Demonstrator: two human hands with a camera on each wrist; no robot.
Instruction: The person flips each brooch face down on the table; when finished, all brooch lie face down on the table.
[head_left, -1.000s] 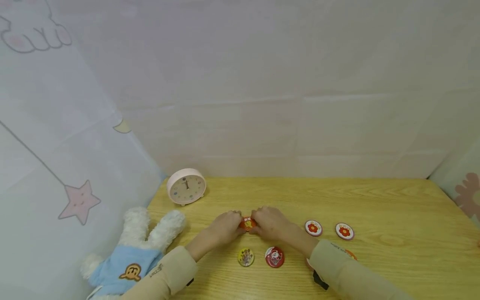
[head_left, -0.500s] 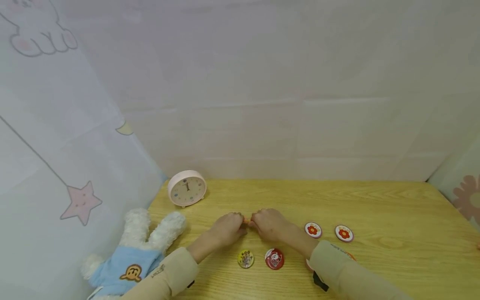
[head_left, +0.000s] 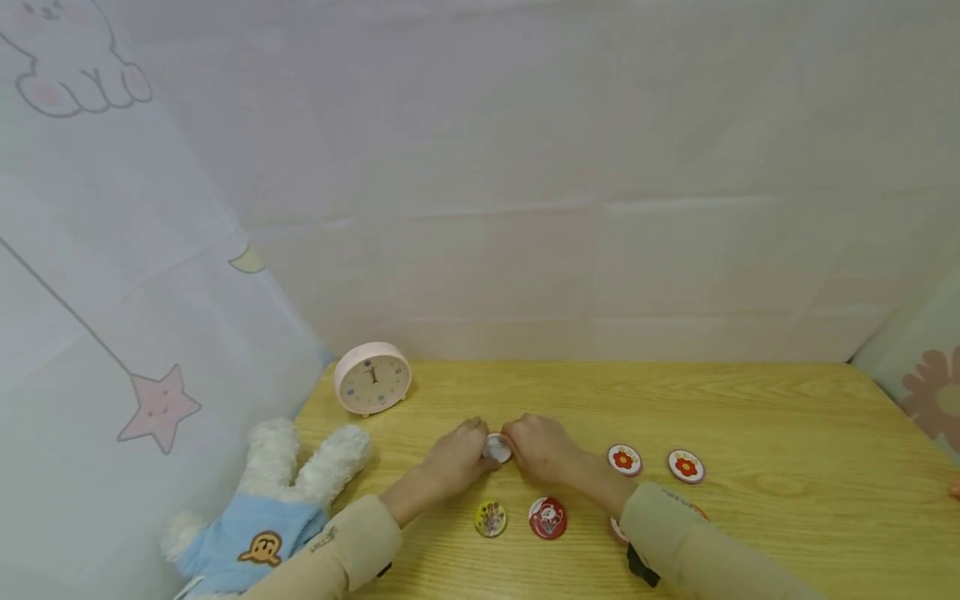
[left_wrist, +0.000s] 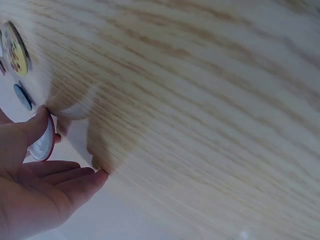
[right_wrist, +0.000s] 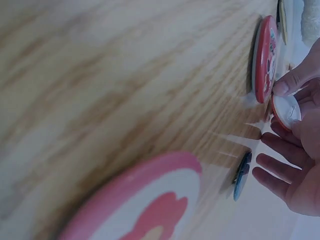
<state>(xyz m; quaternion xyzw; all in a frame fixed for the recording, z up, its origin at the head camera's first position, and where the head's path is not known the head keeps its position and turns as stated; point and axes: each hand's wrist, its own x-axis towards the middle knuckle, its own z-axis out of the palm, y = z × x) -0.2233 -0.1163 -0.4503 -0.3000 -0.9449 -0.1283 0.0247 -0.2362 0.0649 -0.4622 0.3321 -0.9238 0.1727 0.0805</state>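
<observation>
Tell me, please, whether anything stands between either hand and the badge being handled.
Nothing visible does: the left hand and the right hand both grip the badge, its pale back showing. The yellow badge and the red badge lie on the table lower in the head view, outside that grip.

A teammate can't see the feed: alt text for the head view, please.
A person's left hand and right hand hold a round badge, pale back showing, at a wooden table. A yellow badge and a red badge lie nearer the person, two flower badges to the right. Pink clock and plush toy at left.
</observation>
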